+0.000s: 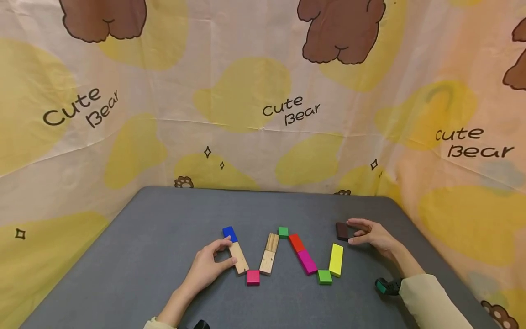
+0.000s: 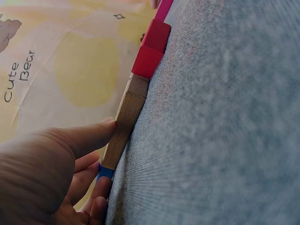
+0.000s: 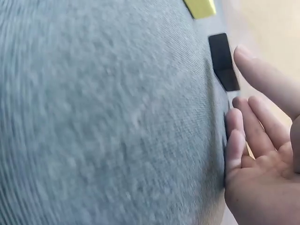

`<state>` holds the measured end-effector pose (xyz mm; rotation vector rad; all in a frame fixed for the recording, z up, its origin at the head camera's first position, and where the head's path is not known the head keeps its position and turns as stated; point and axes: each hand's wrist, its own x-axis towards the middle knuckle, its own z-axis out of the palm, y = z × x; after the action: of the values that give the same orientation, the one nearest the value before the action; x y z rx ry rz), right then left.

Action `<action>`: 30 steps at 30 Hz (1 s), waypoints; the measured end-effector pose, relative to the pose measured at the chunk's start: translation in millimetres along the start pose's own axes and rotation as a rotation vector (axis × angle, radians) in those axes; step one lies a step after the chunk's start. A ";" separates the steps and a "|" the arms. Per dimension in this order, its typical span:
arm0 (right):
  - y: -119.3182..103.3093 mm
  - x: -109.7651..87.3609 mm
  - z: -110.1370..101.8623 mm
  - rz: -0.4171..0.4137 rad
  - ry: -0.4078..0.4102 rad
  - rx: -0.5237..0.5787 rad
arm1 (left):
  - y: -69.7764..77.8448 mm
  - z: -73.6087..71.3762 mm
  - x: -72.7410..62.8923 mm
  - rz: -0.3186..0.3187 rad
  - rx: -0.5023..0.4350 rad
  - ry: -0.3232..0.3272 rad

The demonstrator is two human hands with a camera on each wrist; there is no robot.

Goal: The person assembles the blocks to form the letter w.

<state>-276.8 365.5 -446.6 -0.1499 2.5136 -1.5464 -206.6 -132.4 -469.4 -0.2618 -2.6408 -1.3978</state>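
My left hand (image 1: 207,267) lies along the outer side of a blue block (image 1: 230,233) and a plain wooden block (image 1: 239,258), set end to end. In the left wrist view, its thumb touches the side of the wooden block (image 2: 124,124), and the fingertips are by the blue block (image 2: 105,172). My right hand (image 1: 376,236) is at the right side of a dark brown block (image 1: 342,231), thumb and fingers spread, nothing gripped. The right wrist view shows the dark block (image 3: 222,58) just beyond those fingertips; contact is hard to tell.
Between the hands, a zigzag row continues: a pink-red block (image 1: 253,278), two wooden blocks (image 1: 269,254), a green block (image 1: 283,232), a red block (image 1: 297,243), a magenta block (image 1: 307,262), a light green block (image 1: 324,277) and a yellow block (image 1: 336,260). Printed cloth surrounds the grey table (image 1: 181,210).
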 end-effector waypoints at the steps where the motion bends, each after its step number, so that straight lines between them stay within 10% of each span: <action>1: 0.0 0.9 1.7 0.001 -0.001 -0.004 | -0.2 0.2 0.2 -0.001 0.001 -0.001; 30: -1.9 7.4 15.3 0.037 0.101 0.029 | 2.2 -0.1 0.0 0.008 -0.011 -0.008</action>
<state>-280.9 349.9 -452.4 -0.0223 2.5530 -1.6133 -206.1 -131.3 -467.5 -0.2792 -2.6363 -1.4123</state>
